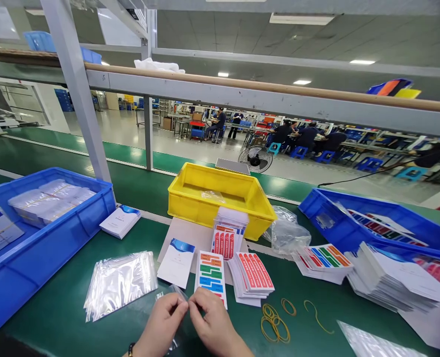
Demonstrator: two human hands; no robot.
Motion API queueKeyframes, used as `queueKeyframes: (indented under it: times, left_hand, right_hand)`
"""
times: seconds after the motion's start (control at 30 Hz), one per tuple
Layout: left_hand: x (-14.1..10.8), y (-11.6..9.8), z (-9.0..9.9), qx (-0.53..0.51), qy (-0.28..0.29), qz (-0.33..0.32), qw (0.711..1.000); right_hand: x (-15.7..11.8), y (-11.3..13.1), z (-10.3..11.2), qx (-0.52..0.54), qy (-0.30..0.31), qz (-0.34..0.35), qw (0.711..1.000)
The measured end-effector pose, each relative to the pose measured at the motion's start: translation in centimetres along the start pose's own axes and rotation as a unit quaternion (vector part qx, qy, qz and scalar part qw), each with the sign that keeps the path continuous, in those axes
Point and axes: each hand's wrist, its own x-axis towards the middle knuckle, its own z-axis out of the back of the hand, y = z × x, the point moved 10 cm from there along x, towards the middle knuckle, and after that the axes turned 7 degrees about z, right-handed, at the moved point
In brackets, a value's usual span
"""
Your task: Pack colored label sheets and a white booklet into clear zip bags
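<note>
In the head view, the left hand (163,318) and right hand (211,317) meet near the middle of the near edge of the green tabletop (67,312), each grip pinching, thumb against fingers, at a clear plastic bag (178,292) partly hidden by the hands. Just beyond them lie a white booklet (175,265) with a blue top and a sheet of coloured labels (210,272); a stack of red-label sheets (256,272) sits right beside that sheet. A pile of clear bags (120,282) lies toward the tabletop's left edge, near a blue bin (56,260) holding bundled packets. Rubber bands (275,323) lie to the right of the hands, toward the near edge. A yellow bin (193,207) stands toward the far edge, and a stack of booklets (391,280) leans unevenly toward the right edge.
</note>
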Motion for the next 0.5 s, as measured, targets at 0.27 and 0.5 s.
queueKeyframes:
  times: [0.27, 0.5]
  left_hand:
    - [-0.7, 0.2, -0.2, 0.056, -0.043, 0.009, 0.997]
    - [0.2, 1.1, 1.3, -0.023, -0.021, 0.083, 0.996]
  right_hand:
    - [0.2, 1.7, 1.9, -0.222, -0.124, 0.060, 0.965]
    - [0.0, 4.5, 1.8, -0.173, -0.044, 0.179, 0.967]
